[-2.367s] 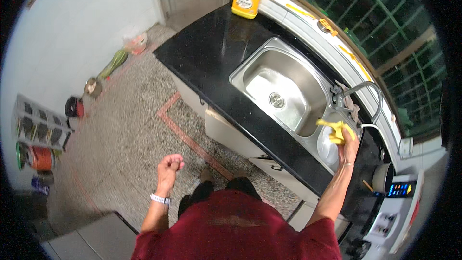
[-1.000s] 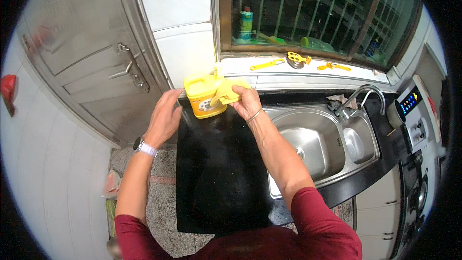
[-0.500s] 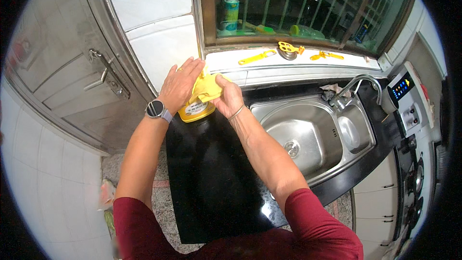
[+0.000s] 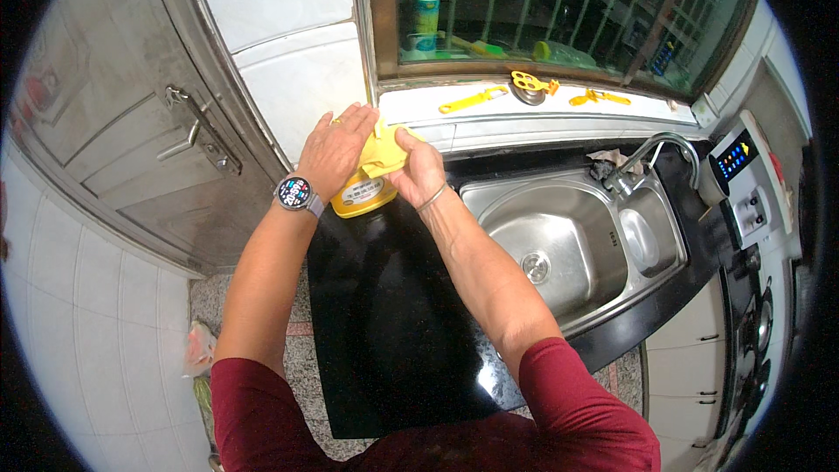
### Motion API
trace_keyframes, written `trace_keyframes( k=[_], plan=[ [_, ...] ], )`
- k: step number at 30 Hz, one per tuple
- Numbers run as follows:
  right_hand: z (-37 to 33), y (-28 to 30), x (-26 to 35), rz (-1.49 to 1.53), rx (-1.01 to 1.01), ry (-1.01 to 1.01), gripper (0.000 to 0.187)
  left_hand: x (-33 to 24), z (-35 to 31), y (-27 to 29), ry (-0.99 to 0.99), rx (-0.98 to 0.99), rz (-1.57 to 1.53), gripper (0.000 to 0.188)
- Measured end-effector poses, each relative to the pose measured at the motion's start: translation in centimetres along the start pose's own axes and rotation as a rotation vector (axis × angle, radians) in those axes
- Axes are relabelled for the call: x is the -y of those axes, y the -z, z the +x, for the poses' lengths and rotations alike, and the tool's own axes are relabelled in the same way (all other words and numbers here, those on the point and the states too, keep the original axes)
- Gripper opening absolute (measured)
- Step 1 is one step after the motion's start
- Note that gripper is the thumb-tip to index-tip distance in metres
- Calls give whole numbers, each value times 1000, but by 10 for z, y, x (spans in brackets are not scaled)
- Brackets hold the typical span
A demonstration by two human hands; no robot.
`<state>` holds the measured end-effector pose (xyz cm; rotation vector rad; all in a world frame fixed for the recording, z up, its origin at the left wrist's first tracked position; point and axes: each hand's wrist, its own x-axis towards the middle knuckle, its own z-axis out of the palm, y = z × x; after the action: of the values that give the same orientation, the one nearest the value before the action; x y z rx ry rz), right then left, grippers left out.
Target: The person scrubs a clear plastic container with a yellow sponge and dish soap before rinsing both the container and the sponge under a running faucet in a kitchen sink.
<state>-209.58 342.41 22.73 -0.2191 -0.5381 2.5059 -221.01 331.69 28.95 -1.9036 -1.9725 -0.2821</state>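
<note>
At the far left of the black countertop, a yellow container with a white label stands close to the wall corner. A bright yellow cloth is bunched above it and hides its upper part. My right hand grips the cloth, thumb on top and fingers underneath. My left hand lies against the cloth's left side, its fingers stretched out and pointing away from me. What its palm touches is hidden.
Right of my right forearm is a two-bowl steel sink with a curved faucet. A yellow-handled peeler and other yellow tools lie on the window ledge. A metal door stands at left, and a control panel at far right.
Both hands stay at the container with the cloth, with only slight shifts of the fingers. The whole view has moved a little, and the watch face is now lit.
</note>
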Motion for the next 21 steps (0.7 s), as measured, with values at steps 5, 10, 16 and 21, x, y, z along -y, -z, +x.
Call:
trace_keyframes(
  k=[5, 10, 16, 21],
  plan=[
    [-7, -2, 8, -1, 10, 5, 37, -3, 3, 0, 19, 26, -17, 45],
    [-30, 21, 9, 87, 49, 53, 34, -3, 12, 6, 93, 188, -189, 45],
    [-142, 43, 41, -16, 171, 118, 33, -21, -13, 4, 117, 94, -65, 52],
    [-274, 103, 109, 32, 20, 127, 28, -56, -35, -7, 173, -182, -284, 60]
  ],
)
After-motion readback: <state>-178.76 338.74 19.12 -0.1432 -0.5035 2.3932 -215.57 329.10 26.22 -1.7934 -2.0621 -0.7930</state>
